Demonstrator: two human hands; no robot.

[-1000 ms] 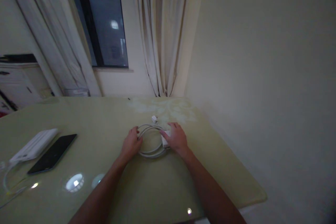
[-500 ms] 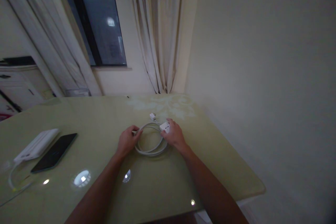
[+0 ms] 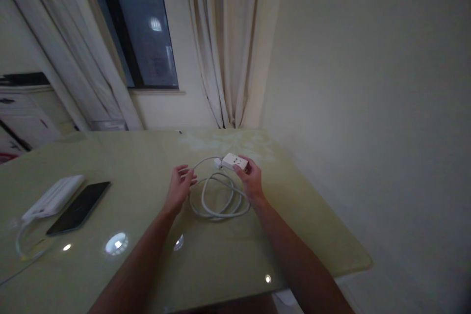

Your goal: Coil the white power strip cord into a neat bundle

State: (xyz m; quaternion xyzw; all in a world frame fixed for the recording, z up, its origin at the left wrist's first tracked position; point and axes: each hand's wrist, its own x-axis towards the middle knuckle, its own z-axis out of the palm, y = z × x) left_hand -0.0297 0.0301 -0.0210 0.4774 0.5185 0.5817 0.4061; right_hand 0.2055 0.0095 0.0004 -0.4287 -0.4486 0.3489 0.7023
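A white coiled cable [image 3: 220, 202] lies in loops on the pale green table [image 3: 206, 265]. My right hand [image 3: 251, 180] is closed round a small white socket block [image 3: 234, 161] at one end of the cable and holds it lifted a little above the table. My left hand [image 3: 180, 187] pinches a strand of the cable at the left side of the coil, with its fingers curled. A short plug end sits just left of the block.
A white power bank [image 3: 53, 196] and a black phone [image 3: 79, 207] lie at the left, with a thin cable [image 3: 20, 248] trailing from the power bank. Curtains [image 3: 228, 44], a dark window [image 3: 136, 24] and a wall stand beyond the table's far edge.
My right hand has picked the white block up off the coil and raised it toward the far side. The coil has loosened and spread. My left hand shifted slightly along the cable.
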